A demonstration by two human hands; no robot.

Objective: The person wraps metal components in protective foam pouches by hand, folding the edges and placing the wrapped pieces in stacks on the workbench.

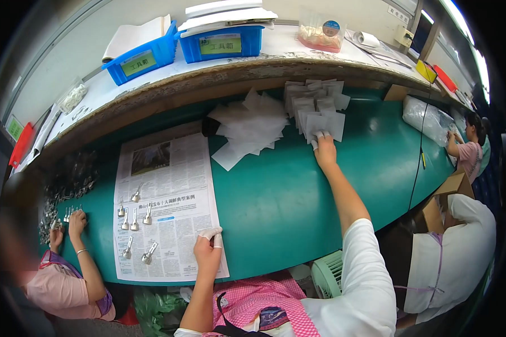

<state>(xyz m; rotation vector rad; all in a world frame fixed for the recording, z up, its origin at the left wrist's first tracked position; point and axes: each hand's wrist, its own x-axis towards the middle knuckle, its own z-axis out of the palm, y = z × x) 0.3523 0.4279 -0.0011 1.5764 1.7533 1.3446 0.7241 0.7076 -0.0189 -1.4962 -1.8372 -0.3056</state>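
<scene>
My right hand [325, 150] reaches to the far side of the green table, white covers on its fingertips. Fingers and thumb close at the near edge of a white square sheet or packet [333, 124], part of overlapping stacks. Near the front edge, my left hand [208, 253] rests by the right border of a newspaper [168, 255]. Its covered fingers are curled; whatever lies inside is hidden. Several small metal parts with round bases and flat stems [147, 214] lie on the newspaper. Left of the stacks spreads a loose pile of white sheets [250, 126].
At left, a co-worker's hands [77, 223] handle similar parts beside a dark heap [67, 180]. Blue bins [222, 48] stand on the shelf behind. A clear plastic bag [424, 119], a hanging cord [417, 174] and other people are at right. A green fan [329, 274] stands below.
</scene>
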